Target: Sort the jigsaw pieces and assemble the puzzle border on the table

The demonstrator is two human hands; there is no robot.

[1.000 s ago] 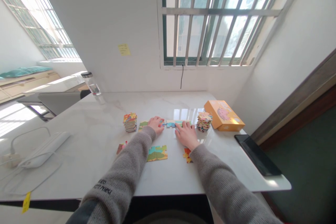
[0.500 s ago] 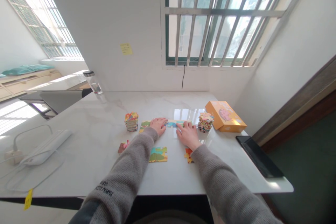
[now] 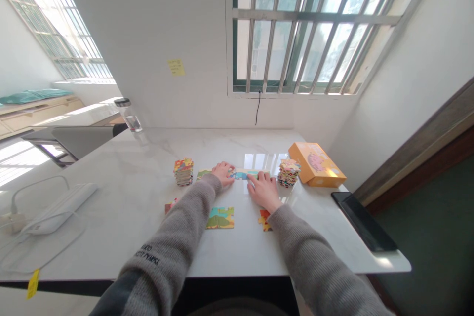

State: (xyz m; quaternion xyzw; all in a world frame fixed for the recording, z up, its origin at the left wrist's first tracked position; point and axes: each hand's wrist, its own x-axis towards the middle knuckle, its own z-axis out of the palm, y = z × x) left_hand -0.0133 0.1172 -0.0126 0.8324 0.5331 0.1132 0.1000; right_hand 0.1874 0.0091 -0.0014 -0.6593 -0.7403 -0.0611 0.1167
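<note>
A strip of joined jigsaw pieces [image 3: 241, 175] lies flat on the white table, partly covered by both hands. My left hand [image 3: 223, 173] rests on its left part with the fingers stretched out. On its right part lies my right hand [image 3: 263, 190], fingers spread and touching the pieces. Nearer to me is a green and blue joined jigsaw section [image 3: 221, 218], beside my left sleeve. An orange jigsaw piece [image 3: 264, 220] shows partly from under my right wrist. Left of my left forearm, a pink and brown piece [image 3: 170, 206] is half hidden.
One stack of jigsaw pieces [image 3: 183, 172] stands left of the strip, another stack [image 3: 289, 173] right of it. An orange box [image 3: 317, 164] and a black phone-like slab [image 3: 365, 221] lie at the right. A glass bottle [image 3: 129, 116] and a white power strip [image 3: 61, 209] are leftward.
My left hand has shifted slightly along the strip, and its forearm covers more of the pink and brown piece. My right hand has hardly moved. The whole view has drifted a little.
</note>
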